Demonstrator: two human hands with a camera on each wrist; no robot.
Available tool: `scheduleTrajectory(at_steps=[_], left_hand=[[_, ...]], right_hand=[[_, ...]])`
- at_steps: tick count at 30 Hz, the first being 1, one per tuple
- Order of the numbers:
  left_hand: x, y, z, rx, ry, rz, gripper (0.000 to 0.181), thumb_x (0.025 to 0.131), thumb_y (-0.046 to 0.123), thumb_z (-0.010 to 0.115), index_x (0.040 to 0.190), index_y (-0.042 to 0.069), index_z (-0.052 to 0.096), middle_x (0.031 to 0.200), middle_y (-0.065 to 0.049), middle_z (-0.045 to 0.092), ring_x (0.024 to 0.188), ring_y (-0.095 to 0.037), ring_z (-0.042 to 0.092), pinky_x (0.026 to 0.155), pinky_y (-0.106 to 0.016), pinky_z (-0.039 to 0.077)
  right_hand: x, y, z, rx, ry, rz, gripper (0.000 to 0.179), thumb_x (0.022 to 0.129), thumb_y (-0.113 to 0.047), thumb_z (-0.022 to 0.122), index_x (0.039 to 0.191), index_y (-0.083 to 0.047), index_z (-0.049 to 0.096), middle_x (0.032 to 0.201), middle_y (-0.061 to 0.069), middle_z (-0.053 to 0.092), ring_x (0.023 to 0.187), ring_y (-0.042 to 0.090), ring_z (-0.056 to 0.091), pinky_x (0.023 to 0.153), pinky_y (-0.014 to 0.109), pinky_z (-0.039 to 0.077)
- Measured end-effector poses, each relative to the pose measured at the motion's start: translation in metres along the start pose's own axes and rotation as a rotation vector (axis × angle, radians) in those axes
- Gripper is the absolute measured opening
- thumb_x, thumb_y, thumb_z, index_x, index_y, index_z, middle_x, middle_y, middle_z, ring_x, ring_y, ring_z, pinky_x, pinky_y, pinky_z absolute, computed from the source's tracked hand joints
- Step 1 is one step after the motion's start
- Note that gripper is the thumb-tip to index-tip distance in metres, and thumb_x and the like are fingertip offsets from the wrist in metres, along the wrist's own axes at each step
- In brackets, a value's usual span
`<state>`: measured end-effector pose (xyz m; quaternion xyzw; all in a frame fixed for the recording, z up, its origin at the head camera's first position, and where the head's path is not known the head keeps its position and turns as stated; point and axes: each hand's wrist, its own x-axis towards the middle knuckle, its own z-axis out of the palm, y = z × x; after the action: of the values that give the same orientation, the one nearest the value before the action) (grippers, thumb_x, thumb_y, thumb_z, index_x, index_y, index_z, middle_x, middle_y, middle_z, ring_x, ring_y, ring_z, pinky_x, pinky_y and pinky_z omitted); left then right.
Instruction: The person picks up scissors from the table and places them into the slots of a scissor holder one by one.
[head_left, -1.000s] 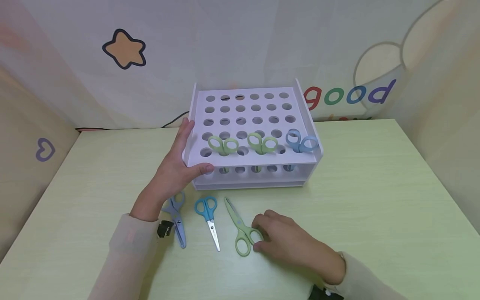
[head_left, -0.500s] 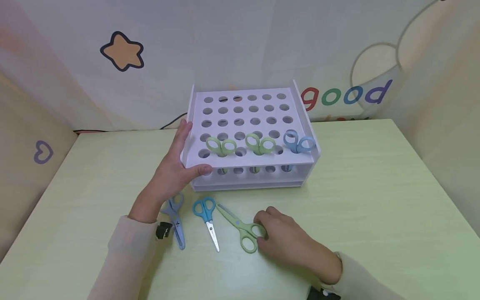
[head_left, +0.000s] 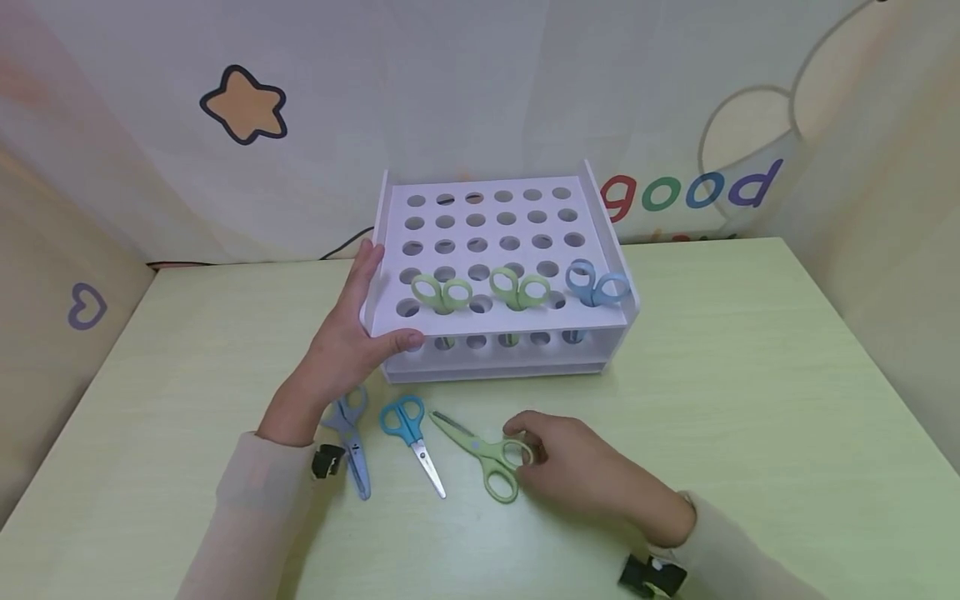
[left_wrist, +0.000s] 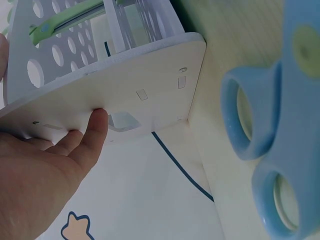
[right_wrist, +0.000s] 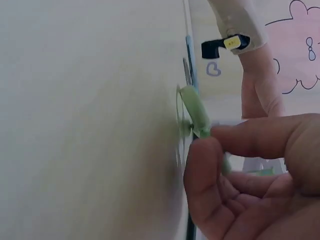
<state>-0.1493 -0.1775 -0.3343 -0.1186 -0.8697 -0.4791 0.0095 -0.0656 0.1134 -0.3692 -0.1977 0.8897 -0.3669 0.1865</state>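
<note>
A white rack (head_left: pixel 491 321) with rows of round holes stands at the table's back. My left hand (head_left: pixel 341 337) grips its left front corner, thumb over the front edge and fingers against the side panel (left_wrist: pixel 135 90). My right hand (head_left: pixel 573 458) pinches a handle loop of the green scissors (head_left: pixel 483 450), which lie with their blades pointing up and left. Left of these lie blue scissors (head_left: pixel 408 425) with bare metal blades. Pale blue scissors (head_left: pixel 351 433) lie partly hidden under my left wrist; their handle loops (left_wrist: pixel 252 115) loom close in the left wrist view.
In the rack's front row of holes hang two green scissors (head_left: pixel 442 293) (head_left: pixel 519 288) and one pale blue pair (head_left: pixel 597 283), handles up. A dark cable (head_left: pixel 348 242) runs along the wall behind the table. Printed curtain walls (head_left: pixel 487 92) enclose the back and sides.
The green scissors have turned, their tip swinging left and their loops shifting right with my right hand. The blue scissors have turned slightly, handles to the left. My left hand stays on the rack.
</note>
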Motion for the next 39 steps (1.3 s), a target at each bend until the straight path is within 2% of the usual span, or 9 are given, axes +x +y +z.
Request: scheduleTrajectory(at_steps=[4, 9, 16, 19, 24, 29, 33, 36, 39], left_hand=[[0.001, 0.001, 0.001, 0.008, -0.004, 0.004, 0.114, 0.082, 0.026, 0.087, 0.163, 0.035, 0.009, 0.165, 0.022, -0.008, 0.149, -0.029, 0.021, 0.110, -0.053, 0.035], [0.002, 0.001, 0.001, 0.016, -0.008, 0.004, 0.114, 0.082, 0.026, 0.087, 0.163, 0.035, 0.009, 0.165, 0.023, -0.008, 0.148, -0.029, 0.022, 0.110, -0.054, 0.034], [0.003, 0.003, 0.002, 0.022, -0.015, 0.003, 0.113, 0.082, 0.027, 0.087, 0.163, 0.035, 0.008, 0.165, 0.023, -0.008, 0.148, -0.029, 0.022, 0.111, -0.054, 0.032], [0.003, 0.002, 0.002, 0.025, -0.021, 0.003, 0.113, 0.083, 0.026, 0.086, 0.163, 0.034, 0.007, 0.166, 0.021, -0.008, 0.148, -0.029, 0.022, 0.112, -0.053, 0.032], [0.002, 0.000, 0.002, 0.020, -0.023, 0.012, 0.114, 0.083, 0.024, 0.086, 0.164, 0.033, 0.006, 0.166, 0.020, -0.008, 0.143, -0.030, 0.029, 0.109, -0.052, 0.035], [0.002, -0.002, 0.002, 0.014, -0.022, 0.019, 0.115, 0.083, 0.025, 0.086, 0.163, 0.035, 0.005, 0.163, 0.028, -0.009, 0.140, -0.030, 0.034, 0.107, -0.051, 0.038], [0.001, -0.004, 0.002, 0.002, -0.018, 0.022, 0.115, 0.083, 0.027, 0.087, 0.163, 0.037, 0.004, 0.163, 0.028, -0.008, 0.138, -0.028, 0.036, 0.105, -0.049, 0.040], [0.000, -0.005, 0.001, 0.004, -0.013, 0.021, 0.115, 0.083, 0.029, 0.086, 0.163, 0.038, 0.004, 0.165, 0.024, -0.008, 0.138, -0.028, 0.035, 0.104, -0.049, 0.041], [-0.001, -0.004, 0.001, 0.011, -0.010, 0.015, 0.114, 0.083, 0.030, 0.086, 0.162, 0.039, 0.004, 0.165, 0.023, -0.008, 0.140, -0.028, 0.033, 0.103, -0.049, 0.041]], right_hand=[[-0.001, 0.003, -0.012, 0.047, 0.024, -0.044, 0.027, 0.084, -0.002, 0.068, 0.110, -0.009, 0.072, 0.078, -0.004, 0.055, 0.074, 0.014, 0.051, 0.068, 0.033, 0.045], [-0.001, 0.005, -0.026, 0.159, 0.095, -0.095, 0.011, 0.093, -0.003, 0.066, 0.101, -0.006, 0.073, 0.086, -0.002, 0.062, 0.078, 0.014, 0.055, 0.071, 0.030, 0.048], [-0.002, 0.005, -0.034, 0.543, 0.138, -0.151, 0.010, 0.098, 0.000, 0.064, 0.103, 0.006, 0.068, 0.093, 0.011, 0.066, 0.079, 0.021, 0.068, 0.074, 0.036, 0.059], [-0.003, 0.006, -0.037, 0.564, 0.197, -0.226, 0.007, 0.096, -0.001, 0.067, 0.101, 0.003, 0.070, 0.095, 0.010, 0.067, 0.082, 0.020, 0.064, 0.075, 0.035, 0.058], [-0.008, 0.002, -0.044, 0.669, 0.212, -0.261, 0.006, 0.094, -0.005, 0.069, 0.095, -0.006, 0.074, 0.105, 0.010, 0.070, 0.095, 0.023, 0.064, 0.073, 0.033, 0.056], [-0.009, 0.001, -0.047, 0.791, 0.189, -0.334, 0.015, 0.096, -0.005, 0.066, 0.093, -0.017, 0.076, 0.102, 0.010, 0.074, 0.098, 0.024, 0.067, 0.078, 0.033, 0.054], [-0.011, 0.000, -0.045, 0.954, 0.088, -0.354, 0.013, 0.096, -0.005, 0.066, 0.099, -0.015, 0.074, 0.091, 0.008, 0.074, 0.094, 0.026, 0.072, 0.084, 0.033, 0.052], [-0.013, -0.002, -0.044, 1.070, -0.019, -0.341, 0.010, 0.097, -0.004, 0.065, 0.102, -0.010, 0.071, 0.081, 0.007, 0.069, 0.078, 0.024, 0.074, 0.077, 0.032, 0.055], [-0.014, -0.005, -0.043, 1.091, -0.066, -0.333, 0.006, 0.099, -0.004, 0.063, 0.101, -0.005, 0.068, 0.078, 0.006, 0.065, 0.065, 0.021, 0.071, 0.068, 0.033, 0.057]])
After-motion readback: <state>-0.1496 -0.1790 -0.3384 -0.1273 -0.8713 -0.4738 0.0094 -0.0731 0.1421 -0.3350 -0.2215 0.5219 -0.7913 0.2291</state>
